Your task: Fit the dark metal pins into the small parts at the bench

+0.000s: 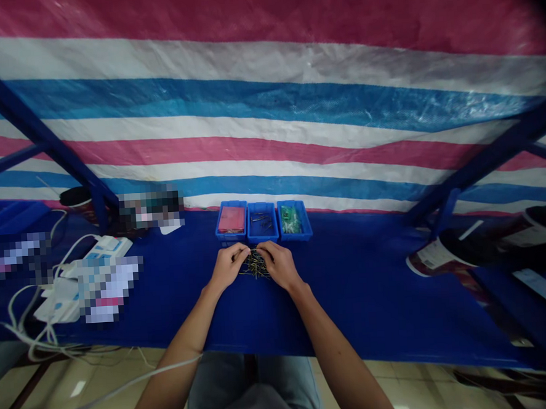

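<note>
A pile of thin metal pieces, like screws or nails (257,267), lies on the blue tabletop between my hands. My left hand (230,262) is at the pile's left side, its thumb and fingers pinched together. Across from it, my right hand (279,263) bends over the pile's right edge, fingers also closed. The fingertips come close together above the pile; what they hold is too small to make out. Just beyond stand three small blue bins: one with pink pieces (231,219), one with a few dark thin pieces (261,220), one with green items in clear plastic (291,219).
A white power strip (102,249) with tangled white cables lies at left; one cable (140,378) crosses by my left forearm. Dark cups (437,255) stand at right, near a phone-like slab (544,290). Blue frame bars (41,132) and a striped sheet (266,94) rise behind.
</note>
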The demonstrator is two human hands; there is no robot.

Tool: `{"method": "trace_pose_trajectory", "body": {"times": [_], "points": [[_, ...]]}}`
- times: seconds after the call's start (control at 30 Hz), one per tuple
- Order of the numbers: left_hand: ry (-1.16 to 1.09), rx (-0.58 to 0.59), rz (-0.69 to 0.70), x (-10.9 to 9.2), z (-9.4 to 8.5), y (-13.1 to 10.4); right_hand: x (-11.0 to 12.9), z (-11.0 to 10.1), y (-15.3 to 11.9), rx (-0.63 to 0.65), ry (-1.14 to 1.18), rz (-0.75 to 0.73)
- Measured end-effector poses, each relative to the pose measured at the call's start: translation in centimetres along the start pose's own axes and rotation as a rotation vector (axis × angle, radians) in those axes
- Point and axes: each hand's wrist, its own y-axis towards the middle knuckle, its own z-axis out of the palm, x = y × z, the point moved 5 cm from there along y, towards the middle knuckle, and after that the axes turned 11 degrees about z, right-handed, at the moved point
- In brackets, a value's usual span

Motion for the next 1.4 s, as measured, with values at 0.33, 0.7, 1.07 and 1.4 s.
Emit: {"method": "trace_pose_trajectory", "body": {"times": [0.33,0.7,1.07,1.4], "points": [[0.001,0.006,-0.004,-0.2,0.0,0.0,-0.2,0.0,0.1,0.006,-0.014,0.003],[0.015,0.017,-0.006,-0.3,-0.1,0.0,-0.4,0.0,0.1,-0.004,-0.049,0.014],[0.0,0.002,-0.006,-0.1,0.0,0.0,-0.4,-0.2,0.1,-0.015,-0.105,0.03],[-0.102,-0.118,-0.091,1.0,-0.6,0.0,-0.6,-2.9,1.7,-0.322,-0.007,0.216]]}}
